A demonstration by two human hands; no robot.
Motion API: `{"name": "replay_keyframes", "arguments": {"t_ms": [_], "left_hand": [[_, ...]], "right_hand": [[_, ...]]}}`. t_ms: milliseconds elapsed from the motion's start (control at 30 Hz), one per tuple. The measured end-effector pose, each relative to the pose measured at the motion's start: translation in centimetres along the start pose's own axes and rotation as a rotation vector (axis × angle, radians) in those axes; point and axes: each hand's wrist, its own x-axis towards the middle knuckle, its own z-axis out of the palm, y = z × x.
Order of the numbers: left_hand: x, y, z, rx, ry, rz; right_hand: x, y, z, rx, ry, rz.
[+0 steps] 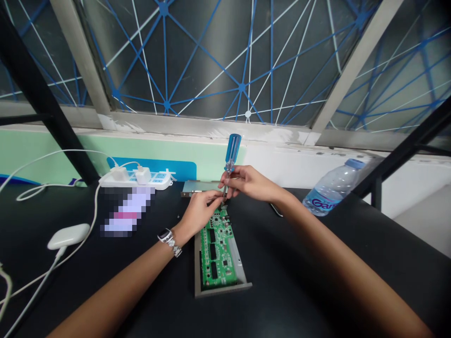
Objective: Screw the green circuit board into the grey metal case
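A screwdriver [233, 149] with a clear blue handle stands nearly upright over the far end of a green circuit board [220, 253]. The fingers of my right hand [248, 182] are closed around its metal shaft, just below the handle. My left hand [201, 211] rests at the board's far end, thumb and fingers pinched together beside the screwdriver's tip. Whatever those fingers hold is hidden, and so is the exact spot where the tip meets the board. The board sits in a grey metal tray-like casing [221, 292] lying lengthwise on the black table.
Behind my hands lies a flat metal cover [200, 187]. A plastic water bottle [333, 188] leans at the right. To the left are a white power strip [155, 180] with plugs, a blurred-out phone-like object [128, 213], a white charger [68, 236] and loose cables.
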Motion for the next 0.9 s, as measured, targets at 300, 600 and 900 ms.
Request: {"name": "replay_keyframes", "arguments": {"t_ms": [300,600,900], "left_hand": [[0.19,0.17,0.09,0.008,0.057,-0.051],[0.73,0.26,0.41,-0.011,0.037,-0.061],[0.69,0.19,0.36,-0.159,-0.025,-0.095]], "right_hand": [[-0.1,-0.05,-0.11,-0.126,0.051,0.079],[-0.13,-0.13,0.06,-0.054,-0.042,0.07],[0.22,0.15,0.22,-0.09,0.049,0.107]]}}
